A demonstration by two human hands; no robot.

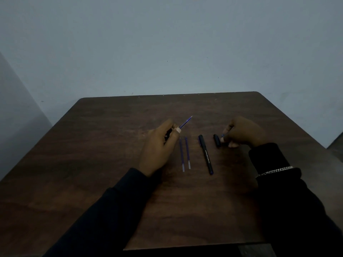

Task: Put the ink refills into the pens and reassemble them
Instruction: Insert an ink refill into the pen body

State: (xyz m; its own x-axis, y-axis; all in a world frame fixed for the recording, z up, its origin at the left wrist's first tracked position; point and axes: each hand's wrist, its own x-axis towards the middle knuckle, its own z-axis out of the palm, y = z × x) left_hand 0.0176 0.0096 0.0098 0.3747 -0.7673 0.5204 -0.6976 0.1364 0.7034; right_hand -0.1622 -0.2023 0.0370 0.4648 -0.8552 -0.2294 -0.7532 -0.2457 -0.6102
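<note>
My left hand is closed around a dark pen barrel, and a blue ink refill sticks out of it, pointing up and to the right. Two more blue refills lie side by side on the brown table, just right of that hand. A whole black capped pen lies right of them. My right hand rests on the table with its fingertips on a small part beside a short black pen cap; that small part is mostly hidden.
A plain pale wall stands behind the table's far edge. Both arms wear dark sleeves, and a silver chain bracelet sits on the right wrist. The scene is dim.
</note>
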